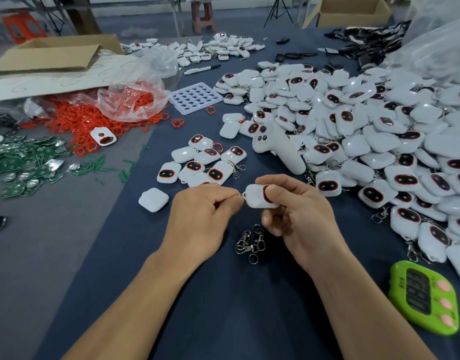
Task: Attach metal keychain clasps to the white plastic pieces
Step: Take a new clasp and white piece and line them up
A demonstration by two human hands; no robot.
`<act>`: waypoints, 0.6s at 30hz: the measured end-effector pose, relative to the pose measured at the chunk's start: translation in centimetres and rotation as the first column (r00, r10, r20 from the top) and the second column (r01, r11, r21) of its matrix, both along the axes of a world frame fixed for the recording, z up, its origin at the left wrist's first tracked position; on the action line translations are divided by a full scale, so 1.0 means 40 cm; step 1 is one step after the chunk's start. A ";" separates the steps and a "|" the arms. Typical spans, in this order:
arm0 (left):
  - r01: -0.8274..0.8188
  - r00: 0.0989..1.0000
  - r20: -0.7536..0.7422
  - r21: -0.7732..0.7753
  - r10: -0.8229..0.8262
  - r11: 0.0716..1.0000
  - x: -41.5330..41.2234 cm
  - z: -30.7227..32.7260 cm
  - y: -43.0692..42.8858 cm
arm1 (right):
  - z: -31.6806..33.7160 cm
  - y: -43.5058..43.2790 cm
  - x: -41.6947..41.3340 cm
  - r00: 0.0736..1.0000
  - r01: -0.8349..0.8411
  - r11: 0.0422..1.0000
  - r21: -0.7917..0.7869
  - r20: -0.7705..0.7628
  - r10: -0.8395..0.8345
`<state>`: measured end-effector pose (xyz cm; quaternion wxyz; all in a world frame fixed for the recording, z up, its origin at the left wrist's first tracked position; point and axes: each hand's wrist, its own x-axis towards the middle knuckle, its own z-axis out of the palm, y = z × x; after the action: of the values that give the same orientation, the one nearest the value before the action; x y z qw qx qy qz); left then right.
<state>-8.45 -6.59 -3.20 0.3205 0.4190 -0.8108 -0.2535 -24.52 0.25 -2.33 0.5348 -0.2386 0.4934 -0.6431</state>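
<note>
My right hand [296,211] grips a white plastic piece [256,197] with a dark red-rimmed window, thumb over its face. My left hand [205,216] pinches something small at the piece's left corner loop; the clasp there is hidden by my fingers. A small heap of metal keychain clasps [251,242] lies on the blue mat just below my hands. A cluster of white pieces [203,162] sits beyond my hands, one of them with a clasp. A single white piece [153,200] lies face down to the left.
A big pile of white pieces with clasps [379,131] fills the right. A white handheld device [278,149] lies at its edge. Orange rings [94,118], green circuit boards [29,162], a white holed tray [195,97], a cardboard box [55,51] lie left; a green timer [426,297] near right.
</note>
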 end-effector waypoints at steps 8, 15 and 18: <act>-0.031 0.992 -0.121 0.105 0.044 0.994 -0.008 -0.002 0.008 | 0.003 -0.002 -0.001 0.999 0.018 1.000 -0.006 0.036 -0.018; 0.056 0.950 -0.308 0.331 0.052 0.942 -0.021 -0.002 0.009 | 0.003 -0.005 -0.008 0.995 -0.001 1.000 -0.021 0.103 0.003; 0.046 0.930 -0.357 0.343 0.085 0.938 -0.019 0.002 0.008 | 0.000 -0.007 -0.003 0.998 -0.012 1.000 -0.023 0.064 0.013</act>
<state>-9.23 -6.26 -3.14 0.3902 0.4222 -0.6751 -0.4622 -24.66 -0.02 -2.34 0.5518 -0.2268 0.4672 -0.6525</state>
